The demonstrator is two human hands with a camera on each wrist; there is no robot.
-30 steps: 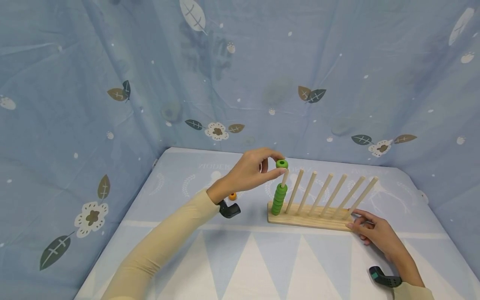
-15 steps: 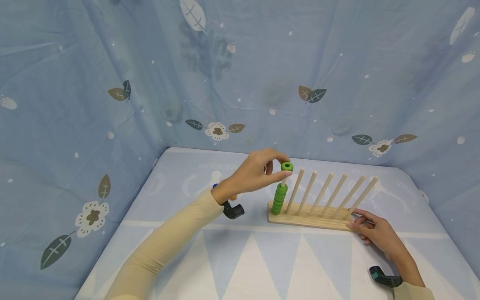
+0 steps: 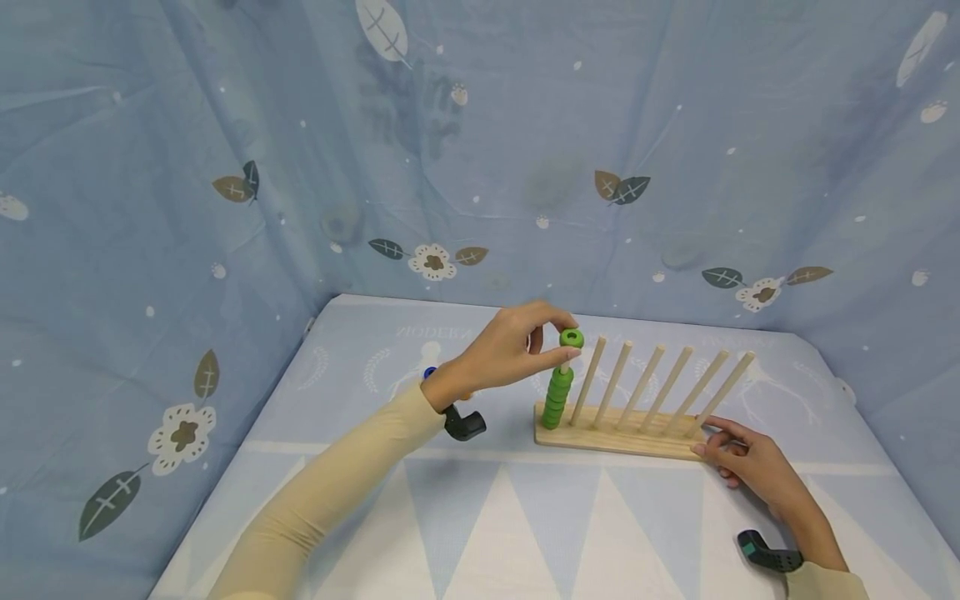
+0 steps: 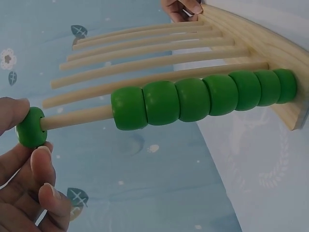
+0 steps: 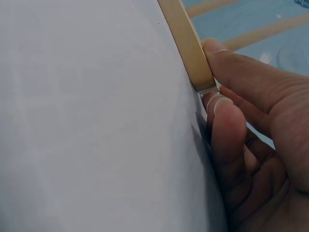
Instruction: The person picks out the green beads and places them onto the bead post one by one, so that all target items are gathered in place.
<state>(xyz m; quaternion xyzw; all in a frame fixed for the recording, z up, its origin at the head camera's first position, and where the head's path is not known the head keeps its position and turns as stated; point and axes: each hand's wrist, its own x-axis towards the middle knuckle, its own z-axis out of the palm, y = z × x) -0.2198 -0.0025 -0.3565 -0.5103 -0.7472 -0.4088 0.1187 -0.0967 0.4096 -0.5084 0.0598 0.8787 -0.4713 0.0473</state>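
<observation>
Between thumb and fingertips, my left hand [image 3: 510, 348] pinches a green bead [image 4: 32, 127]. That bead sits at the tip of the leftmost peg [image 4: 79, 117], and the peg's end is at or inside its hole. Lower on the same peg, several green beads [image 3: 557, 400] are stacked down to the wooden base [image 3: 622, 444]. Bare pegs [image 3: 648, 387] rise in a row along the rest of the rack. At the right end, my right hand [image 3: 757, 471] holds the base's corner [image 5: 200, 79], thumb on its edge and fingers curled beneath.
Behind my left wrist, a blue bead [image 3: 429, 372] and a mostly hidden orange bead [image 3: 467, 396] lie on the patterned tablecloth [image 3: 480, 517]. Blue printed curtains [image 3: 510, 150] stand at the back and sides of the table.
My left hand has moved slightly right and down, bringing the green bead onto the leftmost peg's tip. A blue bead has come into view behind that wrist. My right hand stays put.
</observation>
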